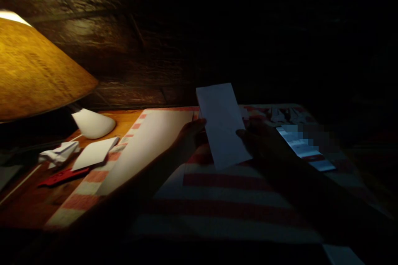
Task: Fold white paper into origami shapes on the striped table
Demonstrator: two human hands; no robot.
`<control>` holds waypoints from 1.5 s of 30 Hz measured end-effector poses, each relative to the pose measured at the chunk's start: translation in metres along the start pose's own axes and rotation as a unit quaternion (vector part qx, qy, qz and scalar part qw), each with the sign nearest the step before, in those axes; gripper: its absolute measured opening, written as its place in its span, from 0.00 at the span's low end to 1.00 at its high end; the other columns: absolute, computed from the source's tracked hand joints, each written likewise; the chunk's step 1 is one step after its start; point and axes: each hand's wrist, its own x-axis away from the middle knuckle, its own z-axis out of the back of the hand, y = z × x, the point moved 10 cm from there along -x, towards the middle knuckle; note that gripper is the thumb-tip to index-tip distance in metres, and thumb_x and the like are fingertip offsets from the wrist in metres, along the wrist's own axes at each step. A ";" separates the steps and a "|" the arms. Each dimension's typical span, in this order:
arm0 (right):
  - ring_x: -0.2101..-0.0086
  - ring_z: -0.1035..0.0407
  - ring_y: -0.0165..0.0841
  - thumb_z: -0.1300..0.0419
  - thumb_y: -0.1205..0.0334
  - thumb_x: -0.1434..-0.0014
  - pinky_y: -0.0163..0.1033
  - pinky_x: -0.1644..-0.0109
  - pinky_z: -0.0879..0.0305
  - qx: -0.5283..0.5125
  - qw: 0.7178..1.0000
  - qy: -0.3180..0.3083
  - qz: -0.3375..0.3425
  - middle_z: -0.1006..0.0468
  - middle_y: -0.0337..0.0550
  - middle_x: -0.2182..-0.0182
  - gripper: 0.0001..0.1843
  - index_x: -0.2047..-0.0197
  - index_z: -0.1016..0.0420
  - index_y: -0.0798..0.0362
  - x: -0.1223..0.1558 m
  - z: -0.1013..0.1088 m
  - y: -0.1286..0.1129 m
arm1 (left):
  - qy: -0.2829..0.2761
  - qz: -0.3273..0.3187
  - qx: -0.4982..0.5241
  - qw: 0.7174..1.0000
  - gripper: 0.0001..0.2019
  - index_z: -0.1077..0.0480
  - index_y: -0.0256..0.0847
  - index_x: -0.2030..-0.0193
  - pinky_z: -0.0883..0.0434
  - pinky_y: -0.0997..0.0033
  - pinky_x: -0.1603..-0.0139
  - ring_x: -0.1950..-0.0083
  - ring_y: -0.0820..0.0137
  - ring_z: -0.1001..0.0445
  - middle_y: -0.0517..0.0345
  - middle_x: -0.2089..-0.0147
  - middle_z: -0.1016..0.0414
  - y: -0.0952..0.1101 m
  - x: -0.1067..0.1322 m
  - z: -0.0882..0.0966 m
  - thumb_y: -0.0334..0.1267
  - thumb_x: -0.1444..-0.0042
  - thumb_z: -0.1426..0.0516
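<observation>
Both my hands hold a narrow white sheet of paper (221, 126), raised and slightly tilted above a red-and-white striped cloth (236, 181). On its left edge closes my left hand (190, 130), thumb in front and the other fingers mostly hidden. My right hand (259, 138) grips the right edge lower down, its thumb over the front face; dimness hides the rest of it. Beneath my left forearm lies a large white sheet (146, 143) on the cloth.
A lit lamp (40, 70) with white base (93, 123) stands left. Near it are a crumpled or folded paper piece (60, 153), a white pad (95, 152) and a red tool (65, 177). Rightward lie a glowing screen (297, 143) and small folded paper shapes (295, 115). Behind rises a dark wall (102, 49).
</observation>
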 end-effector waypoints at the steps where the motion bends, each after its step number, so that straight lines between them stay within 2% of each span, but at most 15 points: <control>1: 0.72 0.28 0.34 0.30 0.52 0.46 0.39 0.68 0.33 -0.004 1.000 -0.009 -0.019 0.22 0.40 0.71 0.14 0.65 0.26 0.51 0.002 -0.006 0.005 | 0.006 -0.012 -0.012 1.000 0.19 0.22 0.35 0.58 0.21 0.61 0.56 0.60 0.59 0.18 0.46 0.59 0.16 -0.002 0.003 -0.002 0.46 0.52 0.30; 3: 0.73 0.28 0.34 0.28 0.52 0.47 0.40 0.70 0.33 -0.016 0.999 -0.027 -0.039 0.22 0.41 0.71 0.16 0.67 0.27 0.52 0.006 -0.016 0.014 | 0.025 -0.032 -0.039 0.998 0.20 0.22 0.35 0.57 0.23 0.60 0.53 0.57 0.56 0.18 0.46 0.57 0.16 -0.005 0.009 -0.003 0.43 0.54 0.29; 7: 0.71 0.25 0.36 0.32 0.47 0.43 0.41 0.68 0.31 -0.028 0.995 -0.083 -0.056 0.19 0.45 0.66 0.18 0.60 0.23 0.54 0.009 -0.030 0.028 | 0.046 -0.052 -0.070 0.995 0.21 0.23 0.36 0.56 0.24 0.57 0.53 0.55 0.54 0.19 0.48 0.60 0.17 -0.005 0.015 -0.003 0.43 0.55 0.28; 10: 0.70 0.25 0.36 0.32 0.48 0.42 0.42 0.67 0.31 -0.033 0.994 -0.087 -0.055 0.18 0.46 0.65 0.17 0.58 0.22 0.53 0.007 -0.029 0.034 | 0.024 -0.051 -0.048 0.997 0.21 0.24 0.37 0.55 0.25 0.56 0.52 0.55 0.53 0.19 0.48 0.60 0.17 -0.005 0.016 -0.006 0.42 0.55 0.29; 14: 0.71 0.25 0.36 0.31 0.49 0.42 0.42 0.67 0.30 -0.048 0.993 -0.086 -0.065 0.18 0.45 0.65 0.16 0.58 0.22 0.52 0.007 -0.027 0.037 | 0.017 -0.046 -0.029 0.998 0.17 0.23 0.36 0.59 0.25 0.54 0.50 0.50 0.51 0.20 0.45 0.55 0.17 -0.006 0.015 -0.007 0.41 0.55 0.30; 18: 0.71 0.26 0.36 0.31 0.49 0.43 0.41 0.69 0.32 -0.032 0.994 -0.082 -0.063 0.18 0.46 0.66 0.15 0.60 0.22 0.51 0.008 -0.026 0.035 | 0.015 -0.046 -0.009 0.999 0.16 0.24 0.38 0.59 0.25 0.52 0.49 0.48 0.48 0.20 0.46 0.57 0.17 -0.006 0.016 -0.008 0.42 0.53 0.31; 22: 0.72 0.27 0.35 0.32 0.50 0.42 0.41 0.69 0.32 -0.013 0.995 -0.075 -0.059 0.19 0.44 0.67 0.14 0.61 0.22 0.51 0.010 -0.025 0.033 | 0.033 -0.050 0.013 0.998 0.18 0.25 0.38 0.57 0.24 0.51 0.51 0.50 0.49 0.19 0.48 0.61 0.17 -0.004 0.015 -0.004 0.47 0.50 0.33; 25: 0.73 0.28 0.33 0.32 0.50 0.42 0.40 0.69 0.34 -0.002 0.995 -0.085 -0.053 0.20 0.43 0.69 0.14 0.63 0.22 0.53 0.012 -0.026 0.031 | 0.043 -0.052 0.010 0.998 0.17 0.25 0.37 0.59 0.24 0.53 0.53 0.56 0.52 0.18 0.49 0.64 0.18 -0.004 0.014 0.000 0.46 0.51 0.33; 28: 0.71 0.26 0.34 0.32 0.52 0.41 0.40 0.68 0.33 -0.019 0.993 -0.101 -0.049 0.19 0.44 0.67 0.14 0.61 0.22 0.54 0.015 -0.029 0.028 | 0.040 -0.062 0.008 0.997 0.16 0.25 0.37 0.59 0.25 0.56 0.55 0.58 0.54 0.19 0.51 0.66 0.18 -0.002 0.015 0.000 0.45 0.50 0.33; 31: 0.68 0.24 0.37 0.32 0.51 0.41 0.42 0.64 0.31 -0.048 0.990 -0.121 -0.047 0.18 0.46 0.64 0.15 0.58 0.22 0.54 0.019 -0.035 0.025 | 0.034 -0.072 0.008 0.997 0.16 0.26 0.38 0.58 0.24 0.58 0.57 0.57 0.55 0.18 0.53 0.66 0.18 0.000 0.018 -0.002 0.45 0.50 0.33; 34: 0.67 0.24 0.38 0.32 0.49 0.41 0.43 0.63 0.31 -0.055 0.989 -0.128 -0.055 0.18 0.46 0.64 0.17 0.58 0.21 0.55 0.022 -0.038 0.022 | 0.024 -0.070 0.002 0.997 0.16 0.26 0.38 0.61 0.24 0.58 0.58 0.55 0.53 0.18 0.51 0.64 0.17 -0.002 0.021 -0.007 0.46 0.50 0.33; 38: 0.70 0.25 0.36 0.33 0.48 0.40 0.41 0.66 0.32 -0.047 0.991 -0.107 -0.069 0.18 0.47 0.66 0.17 0.61 0.20 0.54 0.024 -0.035 0.020 | 0.007 -0.027 0.002 1.000 0.17 0.25 0.38 0.60 0.23 0.54 0.56 0.52 0.49 0.19 0.49 0.64 0.17 -0.010 0.022 -0.011 0.48 0.49 0.33; 41: 0.71 0.25 0.35 0.32 0.48 0.41 0.40 0.67 0.32 -0.054 0.991 -0.101 -0.075 0.18 0.46 0.67 0.16 0.62 0.19 0.54 0.026 -0.033 0.021 | 0.017 -0.014 0.010 1.000 0.17 0.24 0.37 0.61 0.24 0.55 0.55 0.54 0.51 0.19 0.48 0.64 0.17 -0.010 0.020 -0.005 0.51 0.47 0.35; 45: 0.72 0.26 0.35 0.32 0.47 0.42 0.41 0.67 0.32 -0.075 0.987 -0.107 -0.090 0.18 0.46 0.67 0.17 0.61 0.19 0.53 0.028 -0.036 0.022 | 0.036 -0.032 -0.011 0.999 0.16 0.24 0.38 0.65 0.24 0.58 0.58 0.60 0.56 0.19 0.50 0.67 0.19 -0.004 0.015 0.006 0.52 0.43 0.37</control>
